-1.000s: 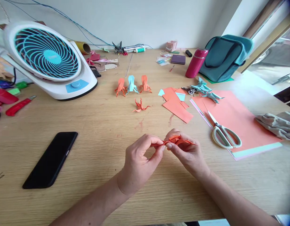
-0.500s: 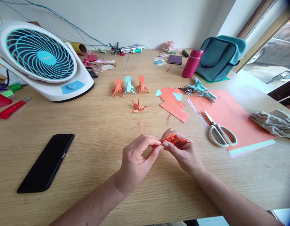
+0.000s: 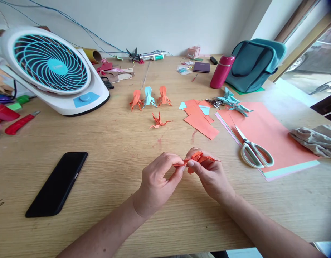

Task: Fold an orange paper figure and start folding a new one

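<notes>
Between my two hands is a small orange origami figure [image 3: 196,157] with narrow folded points. My left hand [image 3: 160,175] pinches one thin point of it between thumb and forefinger. My right hand [image 3: 209,175] grips its body, the thumb on top and the fingers behind, so part of the paper is hidden. Beyond my hands, another orange origami figure [image 3: 159,121] lies with its points spread. Behind that stand three folded figures in a row: an orange one [image 3: 136,99], a light blue one [image 3: 148,96] and a second orange one [image 3: 163,96].
Scissors [image 3: 255,150] lie on orange paper sheets [image 3: 278,132] at right, near blue folded figures [image 3: 231,98] and orange scraps [image 3: 199,120]. A phone [image 3: 58,182] and a fan [image 3: 55,71] are at left. A pink bottle [image 3: 222,71] and teal bag [image 3: 252,66] stand behind.
Both hands keep their grip, the orange figure tilting slightly between them. The whole view has shifted a little, so everything appears slightly farther right.
</notes>
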The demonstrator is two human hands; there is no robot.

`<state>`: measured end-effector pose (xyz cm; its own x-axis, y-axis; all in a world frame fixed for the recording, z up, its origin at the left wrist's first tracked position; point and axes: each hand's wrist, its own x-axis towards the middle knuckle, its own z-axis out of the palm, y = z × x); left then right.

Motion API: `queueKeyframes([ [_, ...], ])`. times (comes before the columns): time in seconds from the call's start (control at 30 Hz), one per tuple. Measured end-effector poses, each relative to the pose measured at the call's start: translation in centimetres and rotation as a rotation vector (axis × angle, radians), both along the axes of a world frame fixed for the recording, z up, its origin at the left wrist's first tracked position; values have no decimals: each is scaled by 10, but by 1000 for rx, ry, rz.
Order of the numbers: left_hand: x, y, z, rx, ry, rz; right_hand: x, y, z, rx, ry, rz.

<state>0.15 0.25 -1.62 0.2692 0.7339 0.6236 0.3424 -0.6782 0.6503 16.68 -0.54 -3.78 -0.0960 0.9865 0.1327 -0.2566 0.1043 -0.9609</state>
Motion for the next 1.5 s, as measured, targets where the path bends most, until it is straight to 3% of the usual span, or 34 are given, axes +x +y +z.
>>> queueKeyframes([
  [0.37, 3, -2, 5, -153, -101, -29, -1, -1, 3, 53, -106, -43],
  [0.77, 3, -4, 5, -145, -70, 14, -3, -3, 2, 81, -144, -70],
  [1.0, 3, -2, 4, -294, -127, -29, -3, -4, 1, 59, -81, -96],
  [1.27, 2, 0, 5, -144, -39, 3, -5, -2, 0, -4, -63, -104],
  [1.5, 2, -1, 5, -270, -125, -26, -4, -3, 3, 25, -69, -69],
])
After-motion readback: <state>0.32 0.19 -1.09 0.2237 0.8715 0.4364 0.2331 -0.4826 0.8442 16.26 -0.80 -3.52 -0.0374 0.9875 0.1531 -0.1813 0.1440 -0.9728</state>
